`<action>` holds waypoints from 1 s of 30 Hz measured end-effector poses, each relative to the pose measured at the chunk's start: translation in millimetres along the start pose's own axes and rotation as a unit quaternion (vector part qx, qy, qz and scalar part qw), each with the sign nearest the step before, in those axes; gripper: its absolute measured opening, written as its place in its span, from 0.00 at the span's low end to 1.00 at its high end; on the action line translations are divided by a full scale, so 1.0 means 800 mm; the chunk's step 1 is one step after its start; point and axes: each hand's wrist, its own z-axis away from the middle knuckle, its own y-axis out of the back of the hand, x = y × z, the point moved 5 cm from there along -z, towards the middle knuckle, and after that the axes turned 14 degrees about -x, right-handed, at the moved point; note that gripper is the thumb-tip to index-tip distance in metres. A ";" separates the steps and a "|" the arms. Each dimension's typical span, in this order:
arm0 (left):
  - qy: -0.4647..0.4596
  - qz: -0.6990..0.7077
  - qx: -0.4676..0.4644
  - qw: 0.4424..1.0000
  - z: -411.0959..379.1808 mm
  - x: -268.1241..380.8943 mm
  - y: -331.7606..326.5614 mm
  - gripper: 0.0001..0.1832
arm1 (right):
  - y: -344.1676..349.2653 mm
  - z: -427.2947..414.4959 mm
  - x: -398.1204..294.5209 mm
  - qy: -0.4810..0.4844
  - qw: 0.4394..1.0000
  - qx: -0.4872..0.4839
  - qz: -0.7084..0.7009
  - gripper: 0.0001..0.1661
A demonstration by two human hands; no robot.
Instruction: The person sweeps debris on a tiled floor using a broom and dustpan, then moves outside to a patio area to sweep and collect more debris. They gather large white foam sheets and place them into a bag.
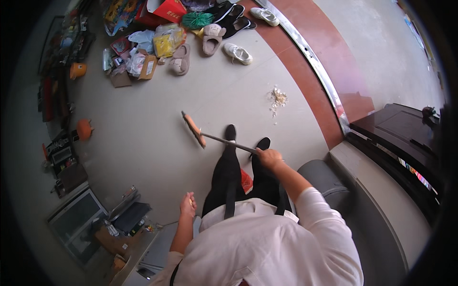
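Observation:
My right hand (269, 158) is closed round the upper part of a broom's thin dark handle. The broom (193, 129) has an orange head with dark bristles, off to the left of my black shoes. A small heap of pale debris (278, 98) lies on the grey floor beyond my feet, apart from the broom. My left hand (188, 204) is by my left hip with its fingers curled; a small pale bit shows at the fingers, but whether it is something held is unclear. A red thing (246, 181) shows between my legs.
Slippers (212, 44), white sneakers (238, 54), black shoes, plastic bags and cardboard boxes (147, 67) lie on the floor ahead. A metal door track (315, 60) curves along the right. A grey padded seat (323, 180) is beside my right leg. An orange stool (84, 129) stands at the left.

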 end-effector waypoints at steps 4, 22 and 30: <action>0.008 0.030 0.035 0.999 0.044 -0.046 0.016 0.11 | 0.007 -0.066 -0.017 -0.029 0.998 -0.020 0.058 0.18; -0.011 -0.064 -0.092 0.994 -0.019 0.007 -0.079 0.11 | -0.047 0.256 0.287 -0.225 0.952 0.180 -0.107 0.14; 0.030 -0.160 -0.096 0.982 -0.048 0.039 -0.095 0.11 | -0.012 0.153 0.199 -0.206 0.899 0.178 -0.343 0.17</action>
